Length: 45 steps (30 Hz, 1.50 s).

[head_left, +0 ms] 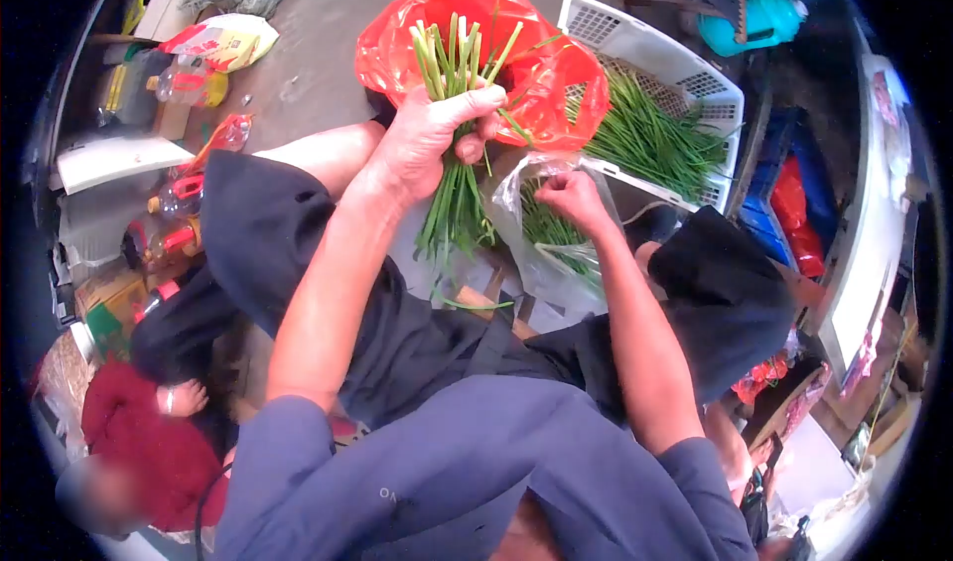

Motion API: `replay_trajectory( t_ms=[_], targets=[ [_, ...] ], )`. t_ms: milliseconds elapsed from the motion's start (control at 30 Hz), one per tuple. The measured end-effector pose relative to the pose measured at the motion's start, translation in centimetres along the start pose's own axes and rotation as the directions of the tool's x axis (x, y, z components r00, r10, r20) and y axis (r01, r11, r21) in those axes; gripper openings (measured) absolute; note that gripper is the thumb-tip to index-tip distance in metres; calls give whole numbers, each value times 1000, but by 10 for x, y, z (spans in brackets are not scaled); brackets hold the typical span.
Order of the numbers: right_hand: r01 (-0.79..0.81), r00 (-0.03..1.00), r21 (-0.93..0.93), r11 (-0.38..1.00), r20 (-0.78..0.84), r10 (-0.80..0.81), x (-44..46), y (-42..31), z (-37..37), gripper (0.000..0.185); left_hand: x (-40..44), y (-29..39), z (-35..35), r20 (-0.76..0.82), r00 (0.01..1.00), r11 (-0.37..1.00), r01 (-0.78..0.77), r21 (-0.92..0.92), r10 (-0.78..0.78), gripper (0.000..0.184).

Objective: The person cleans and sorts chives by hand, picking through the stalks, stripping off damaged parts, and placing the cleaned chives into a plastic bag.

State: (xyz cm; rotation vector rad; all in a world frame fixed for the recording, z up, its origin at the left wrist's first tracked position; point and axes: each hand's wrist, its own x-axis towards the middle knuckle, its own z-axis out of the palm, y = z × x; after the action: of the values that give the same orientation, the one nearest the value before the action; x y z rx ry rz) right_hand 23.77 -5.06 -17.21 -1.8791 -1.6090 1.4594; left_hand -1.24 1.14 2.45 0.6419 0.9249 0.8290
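A bunch of long green stalks (454,209) is clasped in my left hand (437,136), with pale cut ends pointing up and leafy ends hanging down. Behind those ends a red plastic bag (402,35) stands open. My right hand (573,202) is closed at the mouth of a clear plastic bag (516,199), which holds more green stalks (548,225); what its fingers grip, if anything, is too small to make out. Beyond it, a white plastic basket (730,94) holds a heap of long green stalks (660,134).
Bottles (179,196) and packages line the left side. A person in a red top (149,442) is at the lower left. A teal jug (759,25) stands at the upper right, and a blue crate (759,213) holds something red.
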Motion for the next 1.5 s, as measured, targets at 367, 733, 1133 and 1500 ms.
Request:
replay_trajectory(
  t_ms=[367, 733, 1133, 1500],
  targets=[
    [-55, 991, 637, 769, 129, -36, -70, -117, -67, 20, 4, -47, 16, 142, 984, 947, 55, 317, -104, 16],
    [45, 997, 789, 613, 7, -82, -59, -119, -48, 23, 4, -53, 19, 193, 972, 973, 94, 210, -135, 22],
    [161, 985, 764, 625, -160, -59, -57, -125, -36, 24, 12, -57, 14, 114, 984, 974, 109, 196, -133, 19],
    [191, 981, 658, 729, -154, -118, -62, -132, -37, 19, 9, -54, 17, 90, 983, 973, 142, 180, -160, 17]
  ],
)
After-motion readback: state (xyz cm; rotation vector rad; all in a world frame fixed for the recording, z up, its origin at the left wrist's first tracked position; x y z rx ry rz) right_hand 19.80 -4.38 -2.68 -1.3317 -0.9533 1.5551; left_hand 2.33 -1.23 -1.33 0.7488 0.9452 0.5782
